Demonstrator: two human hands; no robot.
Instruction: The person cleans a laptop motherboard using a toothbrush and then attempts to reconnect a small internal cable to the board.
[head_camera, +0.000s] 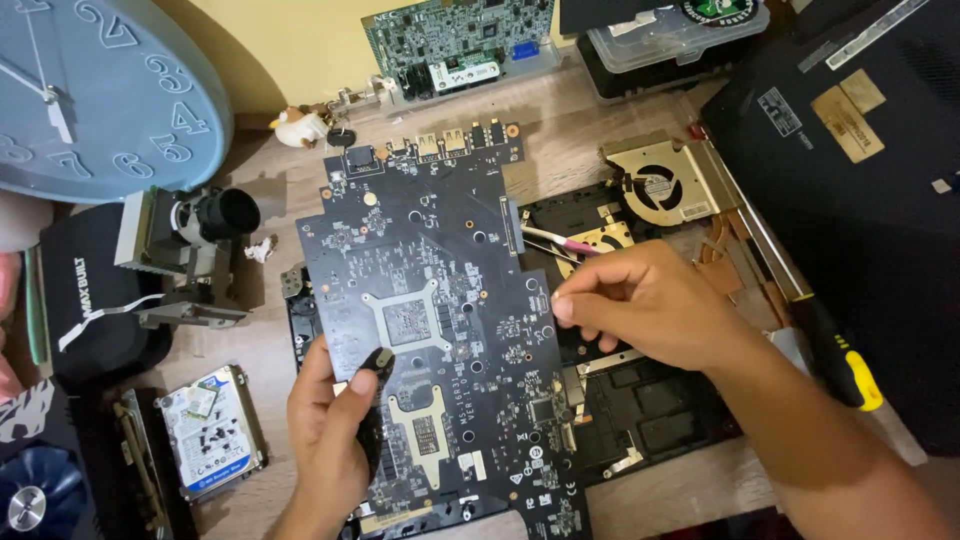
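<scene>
Pale yellow wall (290, 50) behind a light wooden desk (560, 120), evenly lit.

The big black motherboard (440, 330) covers most of the open laptop chassis (650, 420) beneath it, and its lower end runs off the bottom edge. The left hand (335, 430) is cut off at the wrist. The right hand (650, 305) hides whatever its fingertips pinch. The blue wall clock (100, 90) is cropped top and left. The screwdriver (835, 355) tip can't be seen.
</scene>
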